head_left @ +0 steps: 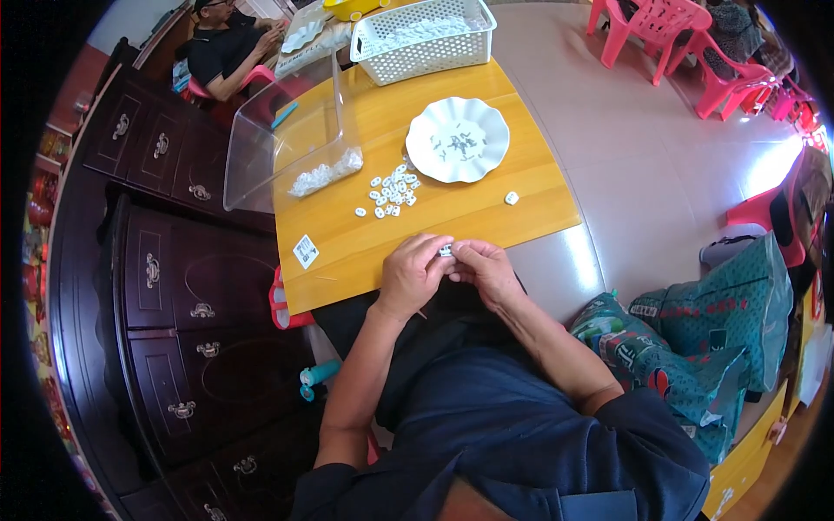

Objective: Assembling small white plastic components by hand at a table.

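While the left hand (412, 271) and right hand (486, 273) pinch one small white piece (446, 250) at the near edge of the worktop (365, 252), its work seems unfinished; whether the loose two-dotted white pieces (395, 192) beyond the grip are done or waiting cannot be told, though dark slivers (461, 144) remain in the scalloped plate (421, 139) farther off. Fingertips mask most of the held piece.

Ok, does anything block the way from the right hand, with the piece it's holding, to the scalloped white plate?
Nothing visible stands between the right hand, pinching the small white piece, and the plate. A loose white piece lies right of that path, and the white cluster left.
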A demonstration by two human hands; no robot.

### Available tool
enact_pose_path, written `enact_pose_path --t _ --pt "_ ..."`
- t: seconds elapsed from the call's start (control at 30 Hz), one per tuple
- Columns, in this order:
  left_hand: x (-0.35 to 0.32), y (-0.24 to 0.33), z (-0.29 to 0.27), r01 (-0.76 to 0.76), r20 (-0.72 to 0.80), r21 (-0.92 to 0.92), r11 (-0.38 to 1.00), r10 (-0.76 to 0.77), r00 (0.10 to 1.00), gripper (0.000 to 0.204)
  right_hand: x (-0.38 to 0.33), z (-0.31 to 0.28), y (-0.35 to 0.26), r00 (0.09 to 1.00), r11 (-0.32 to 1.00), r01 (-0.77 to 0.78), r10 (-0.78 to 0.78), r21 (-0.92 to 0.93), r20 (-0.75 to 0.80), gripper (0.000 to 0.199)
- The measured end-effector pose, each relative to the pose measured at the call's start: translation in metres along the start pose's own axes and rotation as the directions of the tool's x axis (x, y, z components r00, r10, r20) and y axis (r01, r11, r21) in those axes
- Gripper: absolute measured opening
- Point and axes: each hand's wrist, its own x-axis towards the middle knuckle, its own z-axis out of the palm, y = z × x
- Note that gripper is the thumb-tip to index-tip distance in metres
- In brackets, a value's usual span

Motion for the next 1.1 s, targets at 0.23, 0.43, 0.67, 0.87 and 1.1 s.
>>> enact_pose_path --t 0.23,0.43,0.67,0.87,1.1 --pt "0.001 -0.003 0.003 -0.049 -0.025 -0.021 0.999 0.048 0.999 0.021 -0.008 0.008 -0.001 0.993 0.992 0.096 -0.101 -0.085 -0.064 0.021" --pt "0.003 0.002 0.005 0.030 0.000 -0.161 0.987 -0.031 1.000 0.022 -0.006 0.007 0.000 0.973 0.964 0.204 -0.218 -0.168 -0.069 0.022" --pt "0.012 -0.001 0.005 0.137 0.050 -0.222 0.965 -0.130 0.990 0.020 -0.003 0.006 -0.001 0.963 0.948 0.229 -0.254 -0.221 -0.090 0.025" --pt "0.032 -0.018 0.021 0.213 -0.017 -0.196 0.957 -0.221 0.975 0.017 -0.005 0.008 -0.007 0.908 0.940 0.327 -0.342 -0.100 -0.242 0.022" --pt "0.062 -0.015 0.060 0.025 0.044 0.087 0.996 -0.028 0.999 0.024 -0.014 0.017 -0.003 0.868 0.884 0.447 -0.466 -0.138 -0.170 0.018"
